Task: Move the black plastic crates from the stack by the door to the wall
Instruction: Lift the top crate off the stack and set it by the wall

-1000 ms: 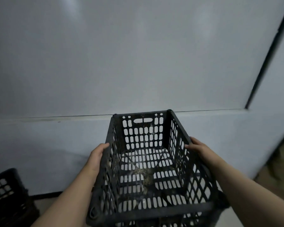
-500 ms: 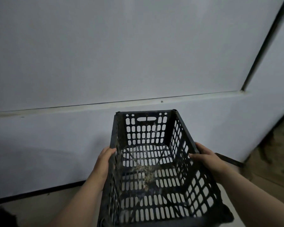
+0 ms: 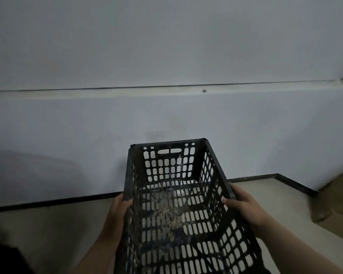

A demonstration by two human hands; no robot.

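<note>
I hold an empty black plastic crate (image 3: 166, 147) with slotted walls and some dirt on its floor, low in the middle of the view. My left hand (image 3: 118, 209) grips its left rim and my right hand (image 3: 241, 202) grips its right rim. The crate hangs above the pale floor, its far end close to the white wall (image 3: 166, 115).
A dark skirting strip (image 3: 67, 200) runs along the foot of the wall. At the right the wall steps back around a corner (image 3: 297, 184). A dark shape (image 3: 4, 260) shows at the bottom left corner. Pale floor (image 3: 48, 230) lies left of the crate.
The crate has come lower and nearer the wall's foot, and the view has tilted down, so the floor and skirting now show. Both hands keep their grip.
</note>
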